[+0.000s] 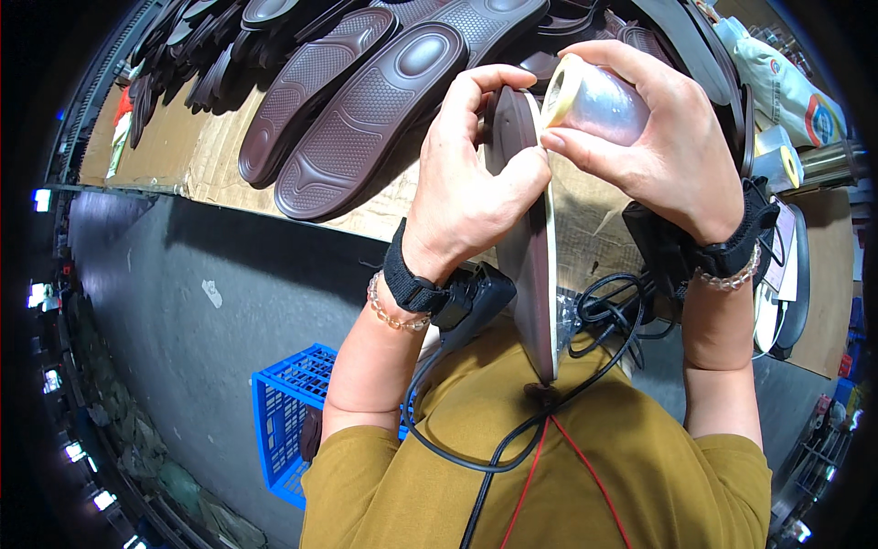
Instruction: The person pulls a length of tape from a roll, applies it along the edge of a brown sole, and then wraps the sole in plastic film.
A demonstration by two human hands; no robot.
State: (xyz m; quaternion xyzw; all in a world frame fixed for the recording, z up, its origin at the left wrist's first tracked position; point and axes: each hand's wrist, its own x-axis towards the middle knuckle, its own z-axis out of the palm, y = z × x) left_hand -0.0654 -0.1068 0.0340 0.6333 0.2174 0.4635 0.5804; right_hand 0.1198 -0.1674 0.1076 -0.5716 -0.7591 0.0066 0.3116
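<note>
My left hand [466, 183] is closed round the upper end of a dark brown shoe insole [530, 265], with the thumb on its near face. The insole stands on edge, so I see mostly its narrow side, with a pale strip along the right; its lower end reaches my shirt. A wide roll of clear tape [608, 105] with a yellowish core is gripped between the thumb and fingers of my right hand [681, 128]. The roll's open end is right beside the insole's top. Whether a strip of tape runs between them I cannot tell.
Large brown insoles [375, 123] lie on the cardboard-covered table [215, 156], with more piled behind. To the right are another tape roll [777, 167], a white bag [791, 87] and a white device. Black cables [608, 311] hang across my front. A blue crate [274, 393] stands below.
</note>
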